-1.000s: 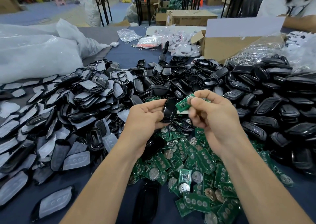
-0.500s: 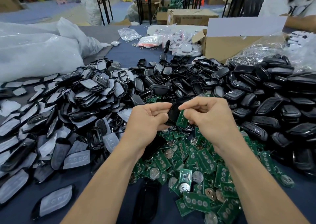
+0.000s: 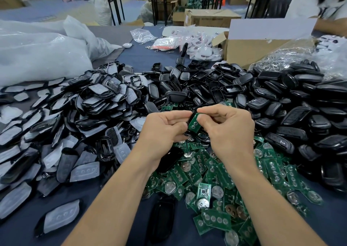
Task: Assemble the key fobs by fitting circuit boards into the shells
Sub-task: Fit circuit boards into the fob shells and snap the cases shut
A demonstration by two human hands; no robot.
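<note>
While the left hand (image 3: 165, 129) pinches the shell (image 3: 190, 133) at centre frame and the right hand (image 3: 227, 131) clamps thumb and forefinger on the circuit board (image 3: 194, 122) tilted against it, best seat one edge first; then press flat, evenly, without flexing.

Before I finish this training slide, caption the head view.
Left hand and right hand fit a green circuit board into a black shell above piled boards.

Bare left hand (image 3: 161, 131) and right hand (image 3: 230, 131), bare forearms (image 3: 112, 198), nails apparently short.
</note>
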